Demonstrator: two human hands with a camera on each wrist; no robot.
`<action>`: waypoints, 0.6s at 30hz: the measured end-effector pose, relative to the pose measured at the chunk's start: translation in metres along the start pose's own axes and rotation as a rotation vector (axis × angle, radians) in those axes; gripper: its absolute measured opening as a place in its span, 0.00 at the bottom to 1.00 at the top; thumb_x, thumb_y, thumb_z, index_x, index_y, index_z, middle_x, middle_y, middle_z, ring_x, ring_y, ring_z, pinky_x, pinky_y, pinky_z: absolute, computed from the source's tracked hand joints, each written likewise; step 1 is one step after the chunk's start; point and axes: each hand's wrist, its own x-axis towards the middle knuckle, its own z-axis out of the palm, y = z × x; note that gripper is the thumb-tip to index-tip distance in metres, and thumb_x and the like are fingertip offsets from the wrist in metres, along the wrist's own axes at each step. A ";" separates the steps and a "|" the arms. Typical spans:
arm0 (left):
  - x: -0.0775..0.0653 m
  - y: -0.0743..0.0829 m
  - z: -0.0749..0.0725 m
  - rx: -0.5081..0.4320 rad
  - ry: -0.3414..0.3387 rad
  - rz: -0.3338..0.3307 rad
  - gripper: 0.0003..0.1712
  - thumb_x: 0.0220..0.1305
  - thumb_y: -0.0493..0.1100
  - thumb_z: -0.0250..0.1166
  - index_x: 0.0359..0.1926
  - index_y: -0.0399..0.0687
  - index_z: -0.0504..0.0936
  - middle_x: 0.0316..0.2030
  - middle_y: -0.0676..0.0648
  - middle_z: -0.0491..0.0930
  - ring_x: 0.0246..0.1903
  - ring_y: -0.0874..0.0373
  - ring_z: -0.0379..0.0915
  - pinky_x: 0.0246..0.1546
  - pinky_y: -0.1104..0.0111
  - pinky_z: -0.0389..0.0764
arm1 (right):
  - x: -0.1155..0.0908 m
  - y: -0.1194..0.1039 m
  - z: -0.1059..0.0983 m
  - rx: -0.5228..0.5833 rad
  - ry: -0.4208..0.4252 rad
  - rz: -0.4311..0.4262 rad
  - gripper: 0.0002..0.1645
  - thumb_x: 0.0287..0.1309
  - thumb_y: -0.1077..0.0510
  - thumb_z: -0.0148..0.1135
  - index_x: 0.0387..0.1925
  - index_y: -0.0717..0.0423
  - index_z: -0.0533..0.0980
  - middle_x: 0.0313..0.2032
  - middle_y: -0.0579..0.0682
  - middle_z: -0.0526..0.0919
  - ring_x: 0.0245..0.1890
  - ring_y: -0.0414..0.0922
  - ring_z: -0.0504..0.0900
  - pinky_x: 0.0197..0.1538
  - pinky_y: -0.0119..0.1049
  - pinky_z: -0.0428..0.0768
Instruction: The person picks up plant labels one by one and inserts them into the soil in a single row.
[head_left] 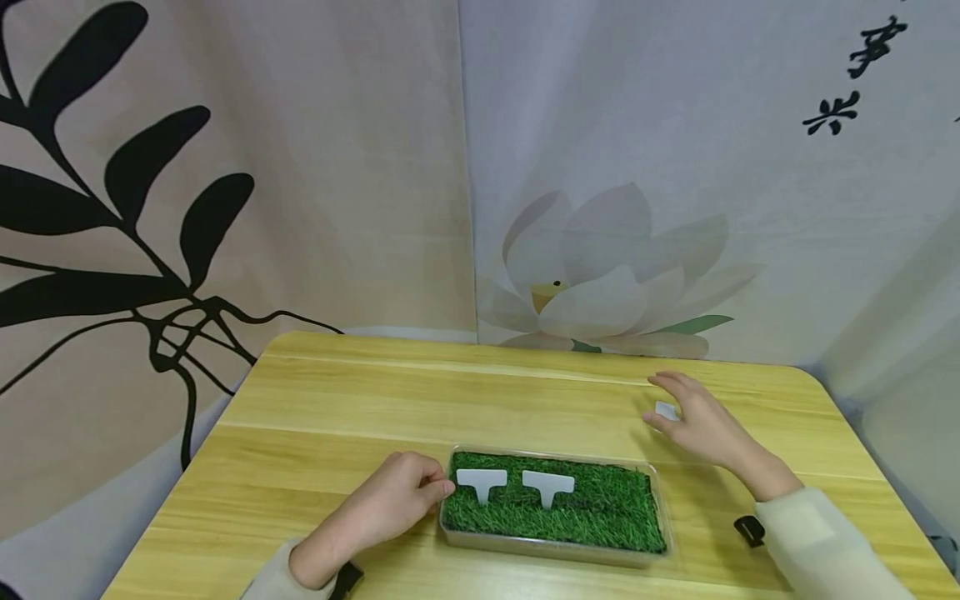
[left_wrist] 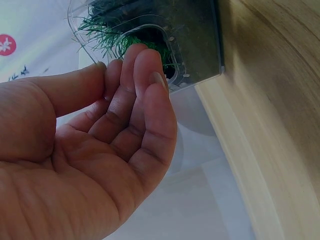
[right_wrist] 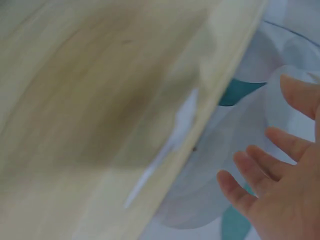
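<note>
A clear plastic box lined with green artificial grass sits near the front of the table. Two white T-shaped plant labels stand upright in the grass, in its left half. At the box's left end my left hand pinches the rim between thumb and curled fingers; the left wrist view shows the fingertips right by the end wall. My right hand, fingers spread, hovers over another white plant label, which lies flat on the table and is partly hidden by the hand in the head view.
The wooden table has rounded back corners. Behind it hangs a pale curtain printed with dark leaves and a lotus flower. Dark straps show at both wrists, near the cream sleeves.
</note>
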 end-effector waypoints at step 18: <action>-0.001 0.004 -0.002 -0.002 -0.006 -0.016 0.19 0.75 0.38 0.65 0.23 0.41 0.79 0.16 0.57 0.69 0.17 0.65 0.59 0.20 0.73 0.63 | 0.007 0.040 0.018 -0.022 -0.076 0.015 0.27 0.62 0.60 0.74 0.58 0.70 0.79 0.56 0.70 0.80 0.48 0.60 0.82 0.43 0.53 0.81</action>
